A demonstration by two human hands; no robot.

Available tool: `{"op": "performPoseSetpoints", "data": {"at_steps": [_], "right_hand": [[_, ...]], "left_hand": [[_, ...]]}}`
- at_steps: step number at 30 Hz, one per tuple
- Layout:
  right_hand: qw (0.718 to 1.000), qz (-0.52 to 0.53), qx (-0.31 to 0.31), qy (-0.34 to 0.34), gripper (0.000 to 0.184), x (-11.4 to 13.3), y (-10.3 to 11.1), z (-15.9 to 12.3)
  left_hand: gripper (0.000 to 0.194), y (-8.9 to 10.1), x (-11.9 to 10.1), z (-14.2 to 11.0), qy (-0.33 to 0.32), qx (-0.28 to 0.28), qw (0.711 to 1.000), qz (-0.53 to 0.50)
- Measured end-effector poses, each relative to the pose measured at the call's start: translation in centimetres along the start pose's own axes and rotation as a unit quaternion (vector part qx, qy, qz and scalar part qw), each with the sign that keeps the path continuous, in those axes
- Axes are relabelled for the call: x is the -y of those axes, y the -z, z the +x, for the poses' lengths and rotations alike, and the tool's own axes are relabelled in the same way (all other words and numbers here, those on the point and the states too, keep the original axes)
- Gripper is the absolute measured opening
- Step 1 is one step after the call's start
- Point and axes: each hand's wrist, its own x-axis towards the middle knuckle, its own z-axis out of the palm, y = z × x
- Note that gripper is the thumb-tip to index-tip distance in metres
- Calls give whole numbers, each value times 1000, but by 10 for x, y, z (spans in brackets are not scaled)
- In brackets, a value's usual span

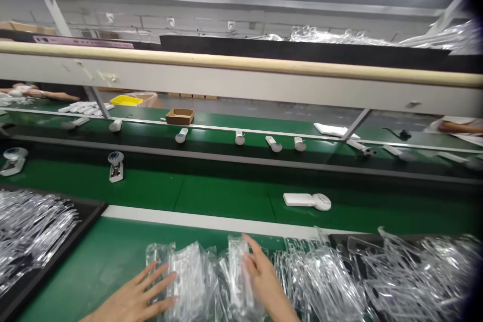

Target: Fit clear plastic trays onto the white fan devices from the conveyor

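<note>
A row of clear plastic packaging shells [204,276] stands on edge on the green bench [109,256] in front of me. My left hand [138,297] lies flat and open, fingers spread, against the left end of the row. My right hand [264,279] rests on the shells at the row's right side, fingers stretched forward and pressed on one shell; I cannot see a grip.
A black tray [81,216] at left holds more clear shells, and another heap [396,276] lies at right. White handheld devices [307,200] [115,165] ride the green conveyor [226,196] beyond. A cardboard box [180,116] sits further back. Other people's arms [458,127] show at the far sides.
</note>
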Motion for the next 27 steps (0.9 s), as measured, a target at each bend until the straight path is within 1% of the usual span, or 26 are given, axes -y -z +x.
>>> {"op": "performPoseSetpoints", "data": {"at_steps": [1,3,5,7,9,13,15,17,18,20,21,22,23,25,27], "right_hand": [[1000,12,17,3,48,3,-3,-4],[998,38,52,20,40,11,-16,-13],[997,37,48,57,27,20,-35,-20],[995,-9,26,93,21,30,-55,-26],[992,-77,19,99,22,38,-73,-31],[983,-163,51,72,23,49,-96,-38],[977,-194,58,70,23,54,-104,-41],[970,-224,50,77,22,59,-115,-40],[964,-248,41,85,22,61,-120,-38],[941,-323,22,97,26,65,-131,-29],[926,-365,17,96,28,66,-135,-23],[911,-402,16,90,30,67,-139,-17],[899,-429,21,81,31,67,-142,-9],[891,-448,38,62,31,67,-145,7],[887,-456,53,49,31,67,-145,21]], "left_hand": [[80,1,-5,2,20,-15,1000,-12],[68,0,-15,9,51,-51,997,-42],[57,-7,-24,16,45,-79,994,-63],[47,-16,-28,21,25,-99,993,-62],[36,-25,-26,21,10,-109,993,-47],[17,-36,-14,15,-44,-164,985,-19],[13,-37,-10,13,-57,-198,978,-21],[8,-34,-7,14,-59,-239,969,-32],[5,-32,-6,16,-62,-262,962,-37],[7,-27,-3,18,-66,-295,952,-41],[7,-24,-1,19,-67,-296,952,-40],[4,-22,1,19,-72,-287,955,-34],[6,-21,4,18,-80,-274,958,-25],[18,-21,9,14,-96,-232,968,-3],[30,-26,13,8,-96,-199,975,15]]}}
